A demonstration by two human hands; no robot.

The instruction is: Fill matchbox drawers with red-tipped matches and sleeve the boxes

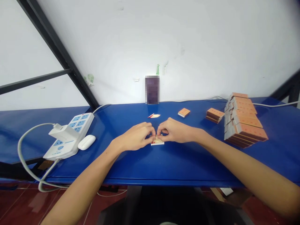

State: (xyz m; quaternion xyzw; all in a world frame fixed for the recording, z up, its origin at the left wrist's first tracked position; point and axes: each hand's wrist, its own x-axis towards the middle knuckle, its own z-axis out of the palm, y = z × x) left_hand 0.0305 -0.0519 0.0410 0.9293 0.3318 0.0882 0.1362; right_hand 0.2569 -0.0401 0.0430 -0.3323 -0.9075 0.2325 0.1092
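A small white matchbox tray (157,144) lies on the blue tabletop, with several red-tipped matches (157,140) in it. My left hand (139,136) reaches its left side, thumb and forefinger pinched together at the matches. From the right, my right hand (172,130) meets it with curled fingers, also pinching at the matches. The fingertips of both hands almost touch and cover the tray's far part; exactly which matches they grip is hidden. Just beyond the hands, a small pile of loose matches (154,116) lies on the table.
A single matchbox (184,112), a short stack of matchboxes (215,115) and a large stack (246,120) stand to the right. On the left are a power strip (81,122) with a plugged-in adapter (64,134) and a white earbud case (86,142). A pixelated dark rectangle (152,90) stands against the wall.
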